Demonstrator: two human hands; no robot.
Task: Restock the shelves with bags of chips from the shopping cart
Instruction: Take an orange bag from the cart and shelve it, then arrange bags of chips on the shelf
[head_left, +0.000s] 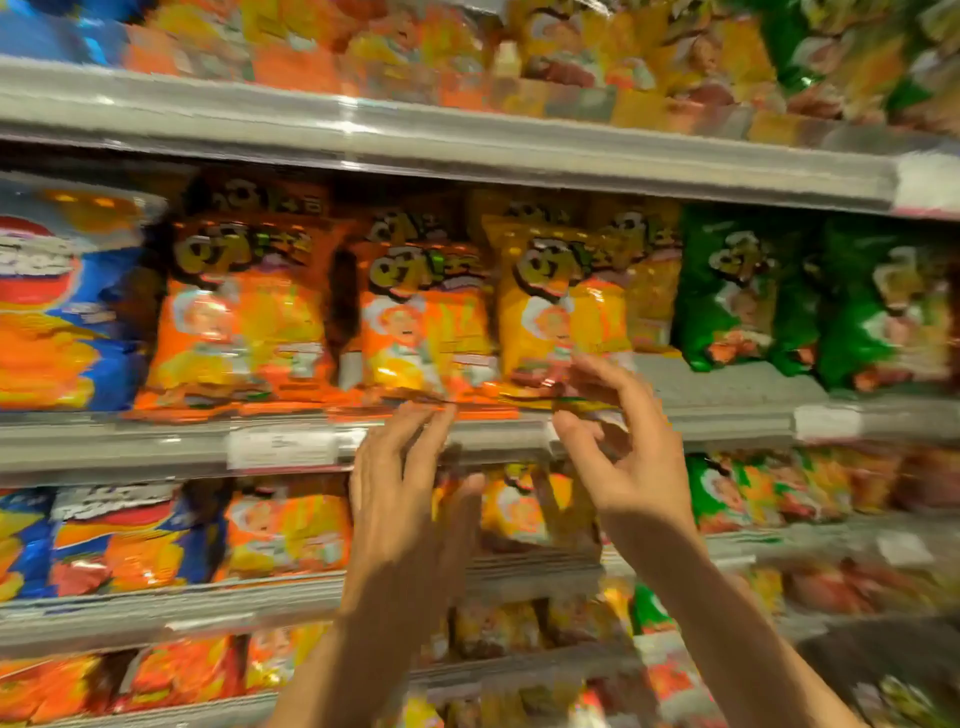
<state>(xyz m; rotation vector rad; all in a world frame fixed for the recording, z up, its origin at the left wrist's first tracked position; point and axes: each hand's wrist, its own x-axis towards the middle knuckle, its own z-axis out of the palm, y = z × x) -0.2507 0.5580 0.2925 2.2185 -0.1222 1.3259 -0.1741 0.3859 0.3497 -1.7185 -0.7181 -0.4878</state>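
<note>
1. Yellow chip bag (563, 306) stands on middle shelf (727, 415), front row.
2. Right hand (631, 457) grip pinches its bottom seam; left hand (402, 499) grip spread, fingertips at shelf edge.
3. Bag likely light, crinkly, crushable; hold by seams.

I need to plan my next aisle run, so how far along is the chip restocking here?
Done: orange bags and green bags fill the middle shelf. In hand: the right hand touches the yellow bag's bottom edge; the left hand is open below. Left: a gap beside it; cart unseen.
</note>
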